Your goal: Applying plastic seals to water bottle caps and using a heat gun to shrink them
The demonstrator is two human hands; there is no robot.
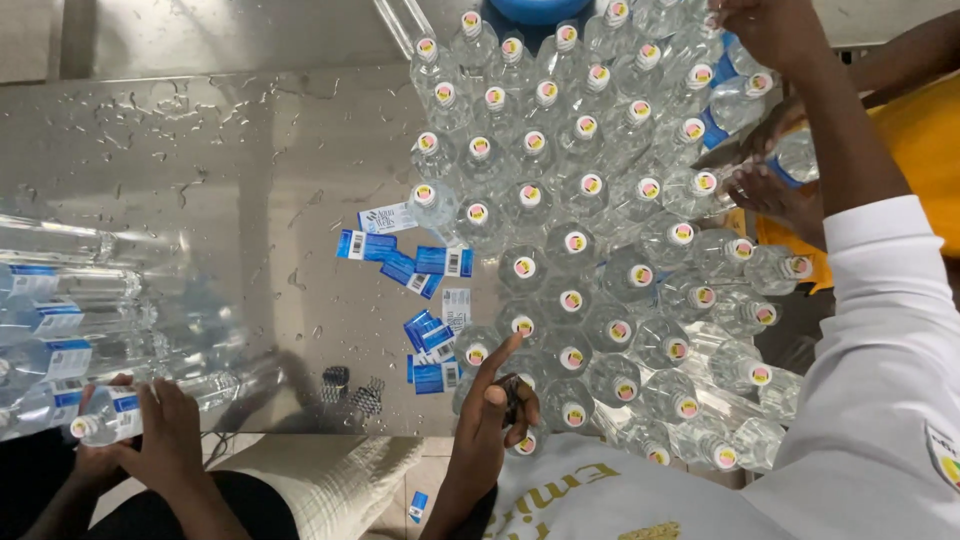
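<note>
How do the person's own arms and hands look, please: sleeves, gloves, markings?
No gloves on either. The right hand comes from a loose white sleeve with a hemmed edge and a small badge. The left hand has a bare forearm; no watch or ring shows.
</note>
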